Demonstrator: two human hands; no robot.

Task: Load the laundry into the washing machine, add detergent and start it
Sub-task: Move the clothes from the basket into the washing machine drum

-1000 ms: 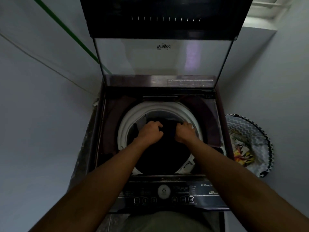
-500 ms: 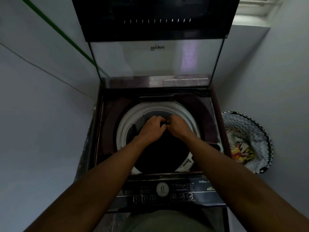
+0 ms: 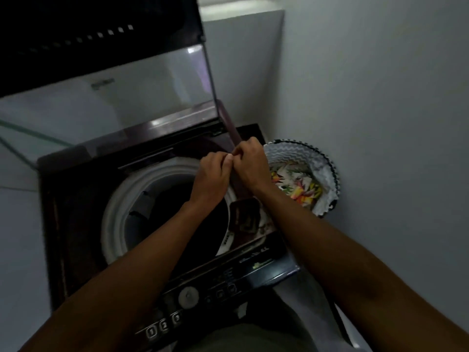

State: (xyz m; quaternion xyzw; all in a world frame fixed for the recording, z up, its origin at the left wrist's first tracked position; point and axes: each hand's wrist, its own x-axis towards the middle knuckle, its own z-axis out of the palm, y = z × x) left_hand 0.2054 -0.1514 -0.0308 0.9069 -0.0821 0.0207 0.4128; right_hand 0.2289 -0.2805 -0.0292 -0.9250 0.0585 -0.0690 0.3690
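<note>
Over the right rim of the washing machine (image 3: 76, 224), both hands are raised and held together, knuckle to knuckle. Left hand (image 3: 212, 176): fingers curled inward, fingertips meeting those of the right hand (image 3: 250, 165), whose fingers are likewise curled. Whether anything is pinched between them cannot be told; the view is dim and blurred there.

Machine: top-loader, dark casing, lid (image 3: 106, 80) standing upright at the back with its clear panel facing forward. White ring of the drum (image 3: 114, 214) is open to view; inside it is a dark mass, probably laundry, detail not resolvable. A small dark square compartment (image 3: 245, 217) sits at the right side of the top deck, just below the right wrist. Control panel (image 3: 215, 290) runs along the near edge, with a round dial and numbered buttons.

Laundry basket (image 3: 327, 174): on the floor just right of the machine, against the wall, zigzag-patterned lining, black trim at the rim. Bright multicoloured cloth (image 3: 299, 184) lies inside it. The right hand is near the basket's left rim but above it, not touching.

Both forearms reach in from the bottom of the view, the left crossing over the drum opening, the right crossing the panel's right end.
</note>
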